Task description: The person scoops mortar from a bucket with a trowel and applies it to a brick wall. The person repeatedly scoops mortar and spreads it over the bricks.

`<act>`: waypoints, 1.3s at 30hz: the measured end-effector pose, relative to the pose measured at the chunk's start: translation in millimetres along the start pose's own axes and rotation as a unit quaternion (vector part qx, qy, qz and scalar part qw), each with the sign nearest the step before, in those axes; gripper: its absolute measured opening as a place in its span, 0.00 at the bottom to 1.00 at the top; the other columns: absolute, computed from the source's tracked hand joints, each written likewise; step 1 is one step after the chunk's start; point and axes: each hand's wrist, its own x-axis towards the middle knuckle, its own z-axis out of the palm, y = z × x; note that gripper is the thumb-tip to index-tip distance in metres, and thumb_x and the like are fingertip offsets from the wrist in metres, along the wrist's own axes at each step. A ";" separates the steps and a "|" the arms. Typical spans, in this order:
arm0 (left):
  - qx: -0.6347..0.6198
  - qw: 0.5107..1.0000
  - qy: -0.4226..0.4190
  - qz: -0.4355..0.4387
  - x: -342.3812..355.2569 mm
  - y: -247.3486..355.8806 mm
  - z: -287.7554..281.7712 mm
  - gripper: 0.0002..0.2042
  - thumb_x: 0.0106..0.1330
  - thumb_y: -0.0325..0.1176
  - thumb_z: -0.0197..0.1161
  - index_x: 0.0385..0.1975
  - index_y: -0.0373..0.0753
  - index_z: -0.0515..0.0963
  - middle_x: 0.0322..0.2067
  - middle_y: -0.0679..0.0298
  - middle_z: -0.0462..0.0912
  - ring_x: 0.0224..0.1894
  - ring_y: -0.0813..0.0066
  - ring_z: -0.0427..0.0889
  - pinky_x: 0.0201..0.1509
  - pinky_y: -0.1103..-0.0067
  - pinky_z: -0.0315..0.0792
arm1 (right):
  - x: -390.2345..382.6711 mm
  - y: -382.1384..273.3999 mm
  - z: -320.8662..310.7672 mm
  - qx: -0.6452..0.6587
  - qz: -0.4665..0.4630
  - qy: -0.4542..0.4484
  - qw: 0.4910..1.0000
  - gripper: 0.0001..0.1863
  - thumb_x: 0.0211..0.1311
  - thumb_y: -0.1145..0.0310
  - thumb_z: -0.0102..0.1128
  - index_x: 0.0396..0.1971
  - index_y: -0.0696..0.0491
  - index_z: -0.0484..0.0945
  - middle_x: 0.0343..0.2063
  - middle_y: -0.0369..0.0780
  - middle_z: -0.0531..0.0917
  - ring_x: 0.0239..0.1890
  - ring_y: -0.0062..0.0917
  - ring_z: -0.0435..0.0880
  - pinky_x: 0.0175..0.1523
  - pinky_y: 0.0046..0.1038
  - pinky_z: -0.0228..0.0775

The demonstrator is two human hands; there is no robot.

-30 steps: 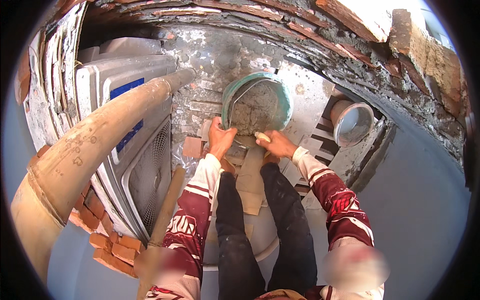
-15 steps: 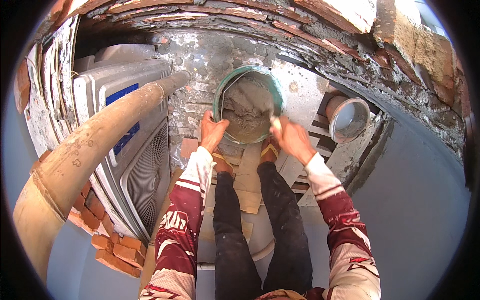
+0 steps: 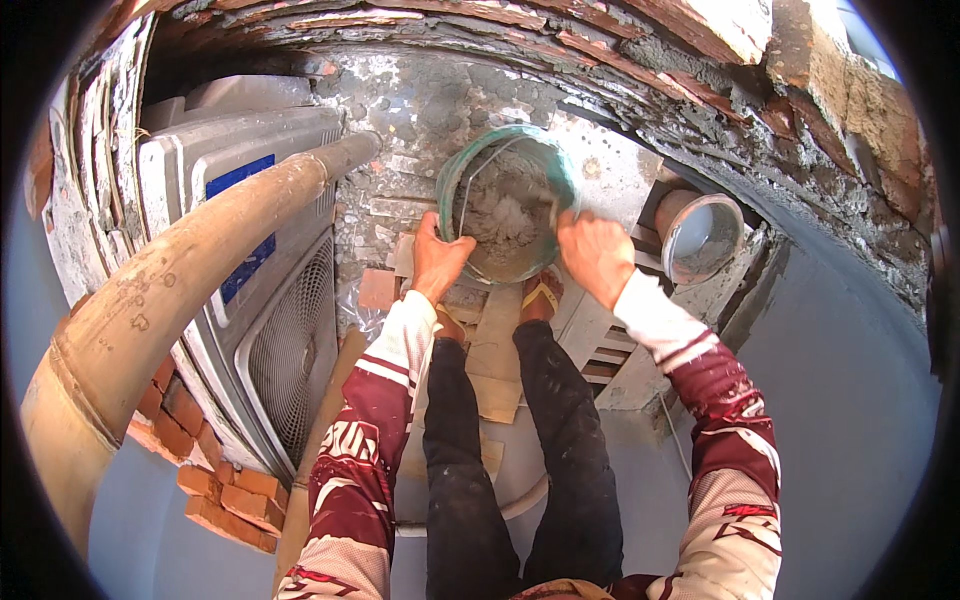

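A green bucket (image 3: 447,195) stands in front of my feet, holding wet grey mortar (image 3: 505,212). On its near left rim, my left hand (image 3: 440,262) is closed, with the thumb over the edge. At the right rim, my right hand (image 3: 597,255) is wrapped round the handle of a trowel (image 3: 554,208). Only a little of the trowel shows, and its blade is blurred against the mortar. The bucket's wire handle lies along the left inside.
A bamboo pole (image 3: 190,265) slants across an air conditioner outdoor unit (image 3: 285,340) at left. Loose bricks (image 3: 235,500) lie beyond it. A second bucket (image 3: 700,238) sits at right, below a rough brick wall (image 3: 690,90). A pale pipe (image 3: 525,500) runs behind my feet.
The bucket has shifted slightly right and leans a little differently. My right hand has moved right and slightly down with the trowel; the mortar surface looks stirred. My left hand has followed the rim.
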 end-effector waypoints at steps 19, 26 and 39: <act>-0.009 0.998 0.031 0.048 10.5 -24.5 -2.5 0.11 0.51 0.30 0.63 0.33 0.33 0.73 0.28 0.57 0.80 0.30 0.71 0.76 0.38 0.74 0.71 | 8.5 -35.4 93.8 0.644 0.062 -0.264 0.716 0.21 0.68 0.53 0.55 0.45 0.58 0.77 0.22 0.43 0.80 0.18 0.27 0.81 0.20 0.29 0.73; -0.059 0.998 -0.022 -0.027 25.1 -27.1 -14.4 0.12 0.50 0.30 0.64 0.33 0.34 0.71 0.26 0.59 0.79 0.30 0.72 0.75 0.38 0.73 0.71 | 2.3 -24.1 130.0 0.899 0.067 -0.355 0.249 0.31 0.73 0.42 0.38 0.44 0.58 0.75 0.16 0.35 0.73 0.11 0.22 0.74 0.14 0.24 0.68; -0.011 0.999 -0.026 0.028 6.5 9.4 -6.3 0.11 0.50 0.28 0.63 0.32 0.35 0.71 0.27 0.63 0.77 0.30 0.74 0.74 0.36 0.75 0.70 | 40.2 -15.8 48.3 0.215 -0.065 -0.168 0.960 0.25 0.71 0.58 0.40 0.46 0.64 0.79 0.38 0.56 0.84 0.41 0.40 0.87 0.46 0.39 0.79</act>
